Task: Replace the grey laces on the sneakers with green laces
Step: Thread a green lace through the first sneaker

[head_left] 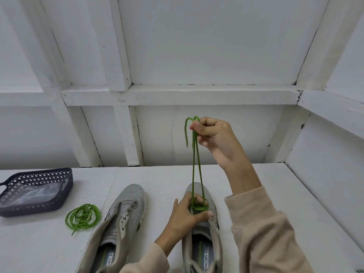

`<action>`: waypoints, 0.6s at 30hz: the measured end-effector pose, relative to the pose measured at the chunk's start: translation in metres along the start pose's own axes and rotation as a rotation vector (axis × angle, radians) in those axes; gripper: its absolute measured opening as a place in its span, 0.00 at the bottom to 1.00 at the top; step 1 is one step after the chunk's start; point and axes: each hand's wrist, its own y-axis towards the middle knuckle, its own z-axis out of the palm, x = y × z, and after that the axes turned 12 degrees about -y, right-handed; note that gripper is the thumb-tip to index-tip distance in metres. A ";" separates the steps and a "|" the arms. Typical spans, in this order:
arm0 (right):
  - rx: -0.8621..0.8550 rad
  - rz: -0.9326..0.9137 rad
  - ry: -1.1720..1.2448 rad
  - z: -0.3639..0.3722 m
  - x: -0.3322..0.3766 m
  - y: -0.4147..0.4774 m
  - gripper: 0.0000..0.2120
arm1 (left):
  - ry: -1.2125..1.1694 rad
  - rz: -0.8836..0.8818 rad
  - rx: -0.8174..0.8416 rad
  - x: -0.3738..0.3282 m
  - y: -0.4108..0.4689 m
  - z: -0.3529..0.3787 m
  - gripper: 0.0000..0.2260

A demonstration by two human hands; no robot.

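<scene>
Green lace (197,160) taut, near-vertical, both ends in right hand (214,134) grip; left hand (187,215) clasping toe-away sneaker (202,229).

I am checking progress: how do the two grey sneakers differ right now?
The right sneaker has a green lace through its front eyelets; the left sneaker has bare eyelets. The left hand presses on the right sneaker while the right hand pulls its lace ends up; nothing touches the left sneaker. Both stand on the white table, toes pointing away.
</scene>
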 end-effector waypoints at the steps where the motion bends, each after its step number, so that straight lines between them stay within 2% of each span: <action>1: -0.010 -0.004 0.014 -0.001 0.001 0.001 0.08 | 0.003 -0.007 -0.002 0.002 0.000 0.000 0.21; 7: -0.018 -0.011 0.046 -0.004 -0.004 0.002 0.05 | -0.020 0.021 -0.051 0.007 0.000 -0.002 0.17; 10: -0.034 -0.008 -0.021 -0.010 -0.012 0.002 0.05 | -0.014 0.122 -0.127 -0.003 -0.005 -0.002 0.12; 14: -0.078 0.028 -0.156 -0.017 -0.020 0.003 0.06 | -0.219 0.281 -0.131 -0.039 -0.007 0.002 0.04; 18: -0.035 0.042 -0.128 -0.018 -0.025 0.003 0.06 | -0.257 0.350 -0.156 -0.078 0.013 0.001 0.08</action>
